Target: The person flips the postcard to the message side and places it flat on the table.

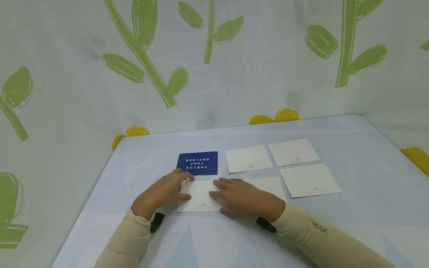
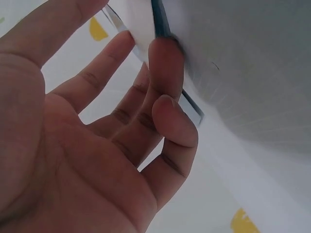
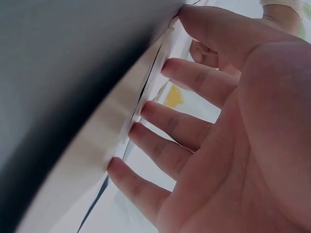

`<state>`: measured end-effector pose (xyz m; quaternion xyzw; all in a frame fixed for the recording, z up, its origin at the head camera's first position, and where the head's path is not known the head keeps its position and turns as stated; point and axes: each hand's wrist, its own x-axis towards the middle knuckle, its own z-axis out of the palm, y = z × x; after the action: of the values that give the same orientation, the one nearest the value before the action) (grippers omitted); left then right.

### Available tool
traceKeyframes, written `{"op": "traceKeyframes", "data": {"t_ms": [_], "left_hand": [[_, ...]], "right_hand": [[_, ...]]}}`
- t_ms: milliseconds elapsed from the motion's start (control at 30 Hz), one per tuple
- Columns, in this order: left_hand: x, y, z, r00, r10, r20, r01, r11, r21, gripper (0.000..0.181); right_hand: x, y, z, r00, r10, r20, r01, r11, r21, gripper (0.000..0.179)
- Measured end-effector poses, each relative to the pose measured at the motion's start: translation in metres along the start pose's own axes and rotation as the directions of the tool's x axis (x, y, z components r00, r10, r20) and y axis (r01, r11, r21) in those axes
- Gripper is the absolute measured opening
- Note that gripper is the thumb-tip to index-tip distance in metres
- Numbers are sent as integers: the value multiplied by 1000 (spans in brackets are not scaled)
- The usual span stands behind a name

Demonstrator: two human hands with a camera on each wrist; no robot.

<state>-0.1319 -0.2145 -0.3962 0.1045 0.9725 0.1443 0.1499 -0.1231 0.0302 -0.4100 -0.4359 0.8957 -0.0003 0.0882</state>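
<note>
A white card [image 1: 201, 191] with a small printed mark lies flat on the table between both hands. My left hand [image 1: 165, 191] rests at its left side, thumb and fingertips touching the card. In the left wrist view the fingers [image 2: 165, 63] are bent near a card edge. Over the card's right part lies my right hand [image 1: 242, 197], fingers spread and fingertips down; the right wrist view shows its fingers [image 3: 146, 187] fairly straight against the surface. Just beyond is a dark blue card [image 1: 197, 163] with white characters. Another white card [image 1: 269, 185] is partly hidden behind the right hand.
Three more white cards lie at the right: one beside the blue card [image 1: 248, 158], a far one [image 1: 293, 150] and a nearer one [image 1: 311, 180]. The pale table [image 1: 214, 238] meets a leaf-patterned cloth [image 1: 234, 85] at its back edge.
</note>
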Motion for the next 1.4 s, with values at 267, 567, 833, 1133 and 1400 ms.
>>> {"op": "traceKeyframes", "data": {"t_ms": [267,567,833,1133,1400], "left_hand": [[1,0,-1,1000,18,2,-18,1000,5,47],[14,7,-14,986,122,-112,-121,993,13,41],[39,3,-24,991,111,-74,-108,993,41,55],[54,-9,-24,999,46,8,-46,999,1,71],[57,-17,-19,998,-11,64,11,1000,9,79]], "right_hand": [[-1,1,0,1000,-4,-16,4,1000,-7,53],[-5,5,3,1000,23,-5,-23,1000,-16,53],[-3,5,4,1000,8,-11,-8,1000,-5,54],[-2,1,1,1000,11,8,-12,1000,6,54],[1,2,4,1000,7,4,-7,1000,-14,54]]}}
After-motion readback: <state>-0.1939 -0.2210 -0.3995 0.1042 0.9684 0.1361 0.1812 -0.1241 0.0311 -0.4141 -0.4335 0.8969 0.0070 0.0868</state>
